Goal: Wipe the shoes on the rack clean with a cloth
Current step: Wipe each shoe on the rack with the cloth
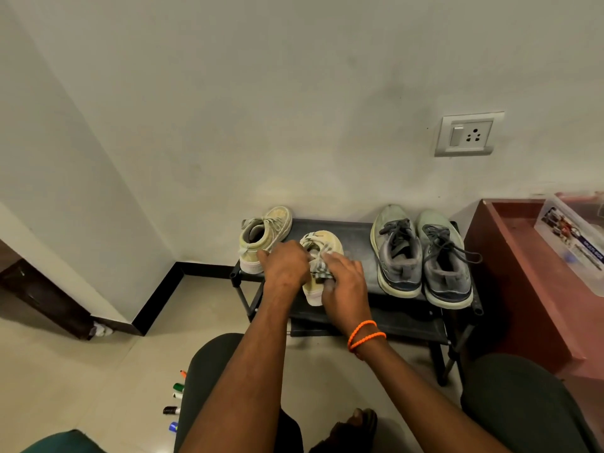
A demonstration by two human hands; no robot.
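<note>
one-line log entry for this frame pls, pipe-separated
phase: wiping | left hand: steadies cream shoe | right hand: grips cloth on that shoe | other cream shoe, grey pair: untouched on rack

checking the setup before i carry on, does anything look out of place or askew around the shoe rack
Yes. The far-left cream shoe sits turned at an angle and overhangs the rack's left edge, unlike the grey pair set side by side. Several markers also lie loose on the floor beside the person's left knee.
</note>
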